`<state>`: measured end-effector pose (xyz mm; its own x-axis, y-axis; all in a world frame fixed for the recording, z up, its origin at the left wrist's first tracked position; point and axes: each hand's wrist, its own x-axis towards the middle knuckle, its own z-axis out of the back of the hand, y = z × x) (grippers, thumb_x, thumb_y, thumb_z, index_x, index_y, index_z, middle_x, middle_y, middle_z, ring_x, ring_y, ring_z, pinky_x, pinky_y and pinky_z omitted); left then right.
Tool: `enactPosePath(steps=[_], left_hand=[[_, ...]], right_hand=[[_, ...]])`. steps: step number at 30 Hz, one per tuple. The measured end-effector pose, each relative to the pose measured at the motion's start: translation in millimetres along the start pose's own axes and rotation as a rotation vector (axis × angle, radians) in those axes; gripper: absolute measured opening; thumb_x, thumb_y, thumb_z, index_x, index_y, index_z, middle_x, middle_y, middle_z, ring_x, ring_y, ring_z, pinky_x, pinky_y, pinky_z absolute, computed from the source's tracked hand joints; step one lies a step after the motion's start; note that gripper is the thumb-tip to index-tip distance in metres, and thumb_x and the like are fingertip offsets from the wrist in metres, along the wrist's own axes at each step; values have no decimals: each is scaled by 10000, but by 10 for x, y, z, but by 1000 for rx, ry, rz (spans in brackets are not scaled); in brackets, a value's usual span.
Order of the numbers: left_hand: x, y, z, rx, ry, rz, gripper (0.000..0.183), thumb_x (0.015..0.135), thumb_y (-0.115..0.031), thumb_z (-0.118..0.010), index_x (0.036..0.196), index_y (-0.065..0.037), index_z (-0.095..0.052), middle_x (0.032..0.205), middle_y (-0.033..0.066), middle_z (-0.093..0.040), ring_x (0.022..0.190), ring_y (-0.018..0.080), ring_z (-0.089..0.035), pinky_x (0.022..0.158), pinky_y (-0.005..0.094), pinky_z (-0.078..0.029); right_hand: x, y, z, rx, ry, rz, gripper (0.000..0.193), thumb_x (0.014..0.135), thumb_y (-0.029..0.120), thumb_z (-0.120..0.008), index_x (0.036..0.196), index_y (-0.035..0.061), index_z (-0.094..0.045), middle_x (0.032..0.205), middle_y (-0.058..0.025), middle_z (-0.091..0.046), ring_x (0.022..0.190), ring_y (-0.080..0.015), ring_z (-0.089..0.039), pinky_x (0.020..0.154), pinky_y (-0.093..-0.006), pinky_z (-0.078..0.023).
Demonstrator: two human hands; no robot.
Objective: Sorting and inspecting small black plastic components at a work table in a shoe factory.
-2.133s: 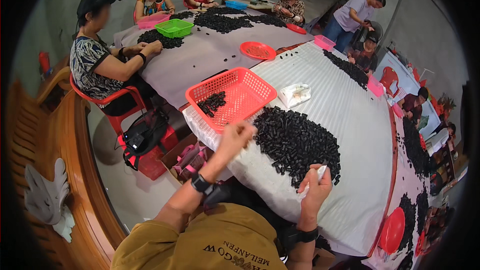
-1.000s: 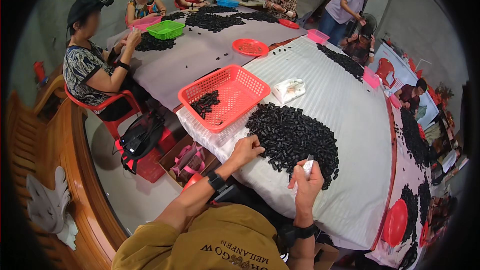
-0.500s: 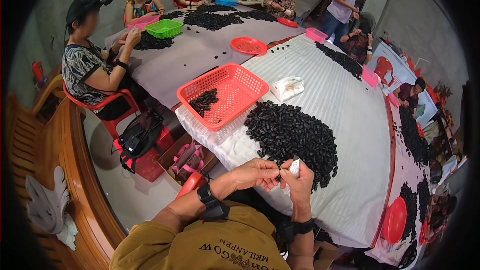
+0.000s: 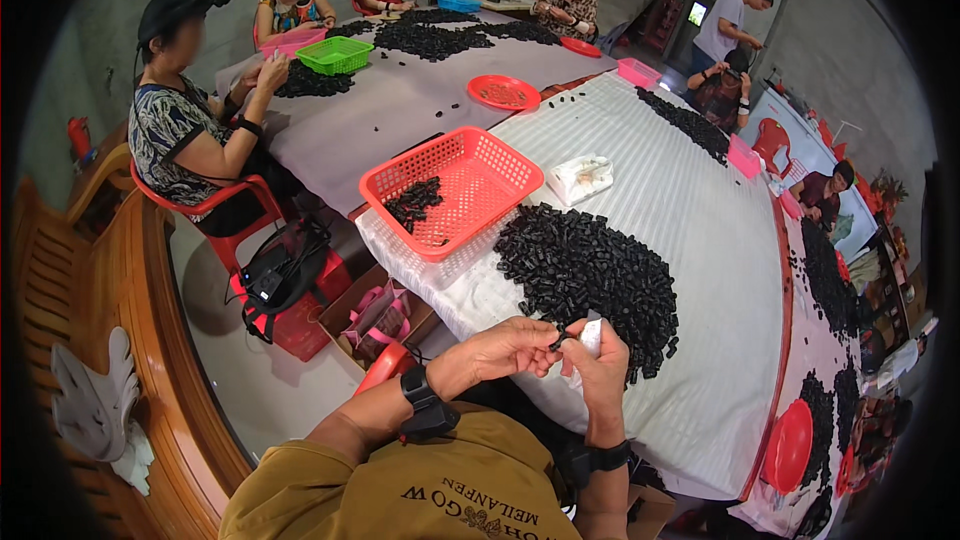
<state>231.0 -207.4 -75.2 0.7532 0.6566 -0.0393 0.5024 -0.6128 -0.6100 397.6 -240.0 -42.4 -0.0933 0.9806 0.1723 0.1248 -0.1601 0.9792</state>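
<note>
My left hand (image 4: 508, 349) and my right hand (image 4: 600, 370) meet at the near edge of the white-covered table (image 4: 690, 230). The left fingers pinch a small black piece (image 4: 560, 339). The right hand holds a small white tool (image 4: 592, 336) against that piece. A big heap of the same black pieces (image 4: 590, 275) lies just beyond my hands. To its left stands a red plastic basket (image 4: 455, 190) with a few black pieces in it.
A white bag (image 4: 581, 178) lies past the heap. Other people sit round the long tables with more black heaps, a green basket (image 4: 336, 54) and a red tray (image 4: 503, 92). A red chair (image 4: 215, 210) and a black bag (image 4: 280, 270) stand on the floor at left.
My left hand came back from the red basket to the heap, took up a black piece and joined the right hand at the table's near edge.
</note>
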Motion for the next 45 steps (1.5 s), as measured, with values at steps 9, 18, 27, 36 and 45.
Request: enactPosePath(steps=[9,18,27,36,45], left_hand=[[-16,-37,-49,23,27,-31,221,891,-253,-580,859,-34,-576,709,15,-525,604,101,-472,566,243,-393],[-27,-88,-8,-32,9,-132,214,887,-227,-586,899,-13,-598,721,28,-537,624,98,-473,564,243,-390],[-25,-66,4,-85,11,-131,178,884,-201,-595,840,-29,-593,712,36,-565,600,106,-494,554,247,-403],[-21,-28,14,-102,-11,-112,178,891,-197,-585,830,-30,-590,674,29,-572,554,104,-498,521,260,-399],[-10,-32,-51,-186,-36,-158,217,897,-219,-576,831,-12,-594,715,49,-568,574,119,-497,525,259,-402]], right_hand=[[6,86,-58,-72,-44,17,104,851,102,-593,840,3,-564,648,-31,-577,476,-61,-498,422,-199,-397],[-70,60,-104,-443,-2,94,236,896,176,-536,722,19,-511,530,-5,-505,449,-48,-459,412,-229,-362],[-56,-18,-84,-547,4,124,248,867,174,-576,707,1,-497,524,-72,-475,483,-96,-427,446,-282,-359],[-74,-20,-105,-577,57,117,268,867,185,-579,692,5,-483,532,-71,-487,483,-92,-425,448,-275,-357],[-89,10,-210,-473,-62,157,236,884,171,-552,722,5,-512,558,-50,-547,495,-87,-501,456,-256,-391]])
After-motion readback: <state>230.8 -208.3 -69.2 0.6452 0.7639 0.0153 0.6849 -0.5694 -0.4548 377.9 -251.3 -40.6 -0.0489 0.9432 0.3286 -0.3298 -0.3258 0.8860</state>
